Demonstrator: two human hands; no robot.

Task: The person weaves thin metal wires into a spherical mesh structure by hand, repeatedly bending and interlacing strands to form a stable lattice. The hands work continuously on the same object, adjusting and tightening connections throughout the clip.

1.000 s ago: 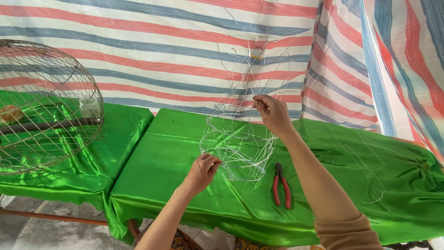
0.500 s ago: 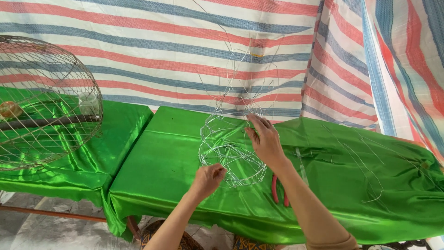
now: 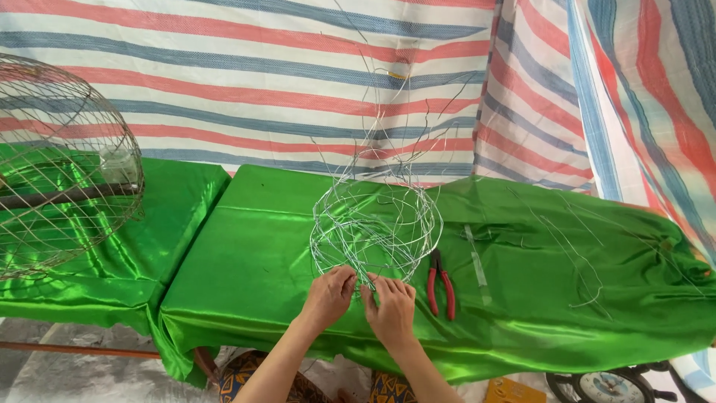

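Observation:
A small basket frame of thin silver wire stands on a table covered in shiny green cloth, with long loose wire ends sticking up from it. My left hand and my right hand sit side by side at the frame's near lower edge, fingers pinched on its wires. Red-handled pliers lie on the cloth just right of my right hand.
A large finished round wire cage stands on the green-covered table at the left. Loose wire strands lie on the cloth at the right. A striped tarpaulin hangs behind. A clock face shows below the table's right front.
My right hand has come down from the upright wire ends at the top of the frame to its near lower edge, beside my left hand. The view has shifted slightly.

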